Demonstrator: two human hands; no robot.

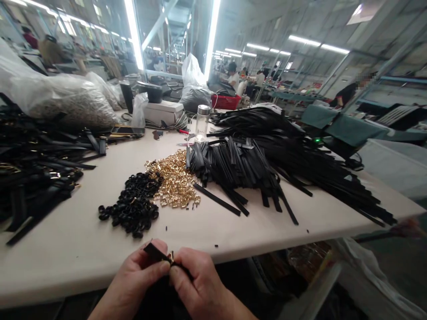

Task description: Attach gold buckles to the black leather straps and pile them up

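At the table's front edge, my left hand pinches a short black strap whose end sticks up past the fingers. My right hand is closed on the same strap, close against the left. A small gold buckle shows on the strap between the two hands; the fingers hide most of it. Beyond them lie a heap of black loops and, just behind it, a heap of gold buckles. To the right of these is a pile of short black straps.
Long black strips cover the table's right side. At the left lies a pile of straps with gold fittings. Farther back stand a glass bottle, a white box and a filled plastic bag. People work in the background.
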